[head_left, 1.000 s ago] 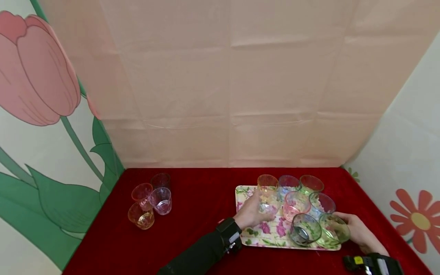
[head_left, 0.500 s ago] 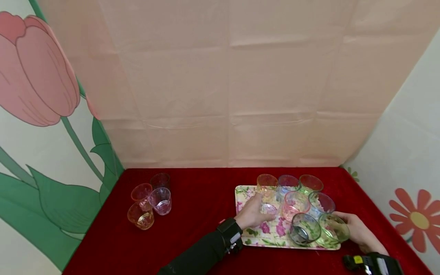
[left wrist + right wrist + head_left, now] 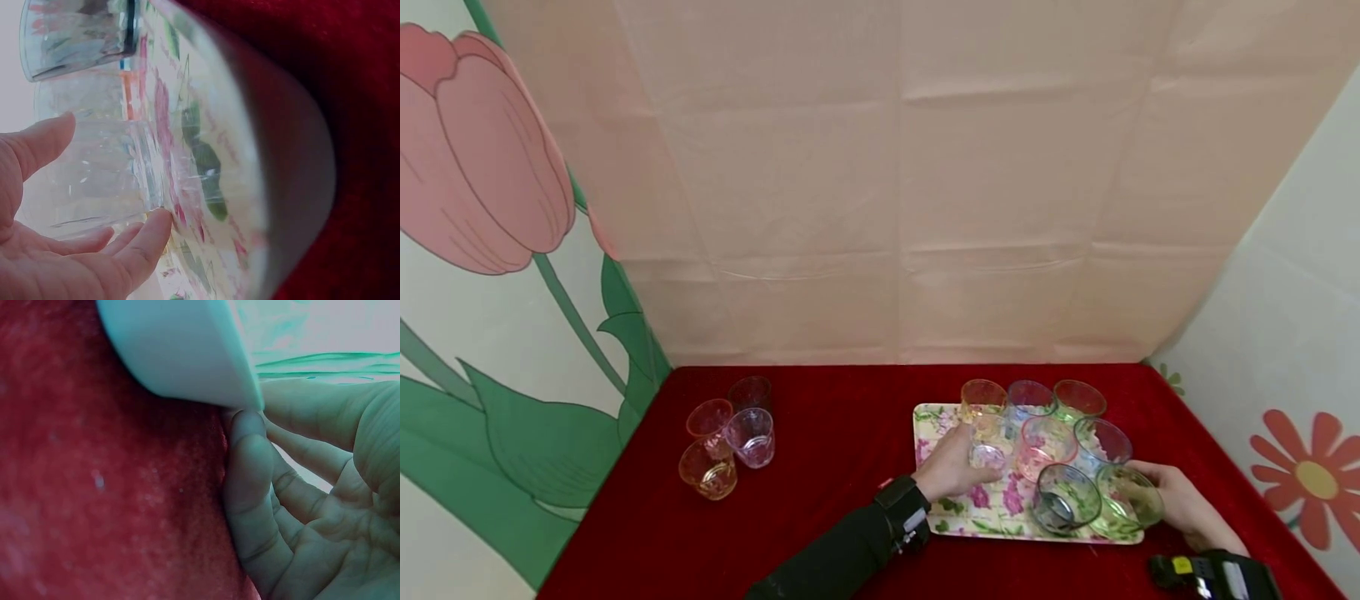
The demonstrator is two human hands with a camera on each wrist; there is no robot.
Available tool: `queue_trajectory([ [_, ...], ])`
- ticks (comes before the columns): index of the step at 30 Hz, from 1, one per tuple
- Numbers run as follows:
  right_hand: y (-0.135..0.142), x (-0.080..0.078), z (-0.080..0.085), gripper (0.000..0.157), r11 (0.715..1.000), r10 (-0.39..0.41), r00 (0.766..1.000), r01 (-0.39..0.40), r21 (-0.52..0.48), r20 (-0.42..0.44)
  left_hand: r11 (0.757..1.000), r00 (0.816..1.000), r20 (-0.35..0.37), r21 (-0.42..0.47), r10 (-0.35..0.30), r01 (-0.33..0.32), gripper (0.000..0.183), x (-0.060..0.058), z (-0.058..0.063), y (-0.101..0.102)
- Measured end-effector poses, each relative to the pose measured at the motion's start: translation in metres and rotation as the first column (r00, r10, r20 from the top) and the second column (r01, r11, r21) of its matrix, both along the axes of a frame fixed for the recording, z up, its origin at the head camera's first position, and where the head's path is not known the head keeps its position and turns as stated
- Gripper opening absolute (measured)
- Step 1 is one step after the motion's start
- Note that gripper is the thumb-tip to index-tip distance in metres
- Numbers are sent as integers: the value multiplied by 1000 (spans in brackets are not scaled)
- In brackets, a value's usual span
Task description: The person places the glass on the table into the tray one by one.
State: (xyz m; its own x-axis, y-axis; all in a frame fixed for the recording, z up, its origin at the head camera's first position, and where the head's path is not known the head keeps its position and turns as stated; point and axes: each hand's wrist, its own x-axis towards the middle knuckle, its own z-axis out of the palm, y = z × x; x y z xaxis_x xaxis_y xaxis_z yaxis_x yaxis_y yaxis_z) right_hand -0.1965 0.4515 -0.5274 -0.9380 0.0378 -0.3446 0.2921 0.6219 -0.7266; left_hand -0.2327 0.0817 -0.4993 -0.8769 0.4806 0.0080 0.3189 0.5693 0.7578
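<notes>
On the flowered tray (image 3: 955,517), my left hand (image 3: 955,467) holds a clear glass (image 3: 94,175) upright, with the thumb on one side and fingers on the other. A fingertip comes down close to the tray surface. At the tray's right edge my right hand (image 3: 1187,504) grips the rim between thumb and fingers, as the right wrist view shows. Directly beside it stands a light green glass (image 3: 1126,504), partly covering the fingers in the head view. More glasses crowd the tray: dark grey (image 3: 1066,500), pink (image 3: 1047,450), blue (image 3: 1101,442), yellow (image 3: 982,396), purple-blue (image 3: 1030,400) and green (image 3: 1078,402).
At the left on the red cloth (image 3: 842,450) stand an amber glass (image 3: 709,475), a red one (image 3: 709,418), a lilac one (image 3: 751,439) and a dark one (image 3: 750,392). A beige backdrop (image 3: 895,208) closes the far side, with flowered sheets left and right.
Hardly anything differs. My left hand sits very slightly lower with the clear glass, while the right hand, the tray and the other glasses look the same.
</notes>
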Motion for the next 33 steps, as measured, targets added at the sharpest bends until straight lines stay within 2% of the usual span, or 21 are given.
queue_trajectory([
  [4,0,0,0,53,1000,-1,1000,1,4,5,1000,1000,9,-6,17,-17,78,-1,1,-2],
  [8,0,0,1,55,1000,-2,1000,2,5,8,998,997,50,-18,56,-55,91,0,4,-7],
  [11,1,-1,1,57,1000,0,1000,0,4,8,998,997,60,-19,55,-54,96,1,8,-14],
  [18,1,-1,0,57,1000,-4,1000,4,-2,15,997,1000,4,80,14,-14,79,2,22,-37],
  [24,1,0,0,57,1000,3,1000,-3,6,-3,992,998,22,111,58,-61,75,3,31,-63],
  [33,0,0,-1,57,1000,0,1000,0,1,-18,973,994,42,207,99,-106,60,6,41,-96],
])
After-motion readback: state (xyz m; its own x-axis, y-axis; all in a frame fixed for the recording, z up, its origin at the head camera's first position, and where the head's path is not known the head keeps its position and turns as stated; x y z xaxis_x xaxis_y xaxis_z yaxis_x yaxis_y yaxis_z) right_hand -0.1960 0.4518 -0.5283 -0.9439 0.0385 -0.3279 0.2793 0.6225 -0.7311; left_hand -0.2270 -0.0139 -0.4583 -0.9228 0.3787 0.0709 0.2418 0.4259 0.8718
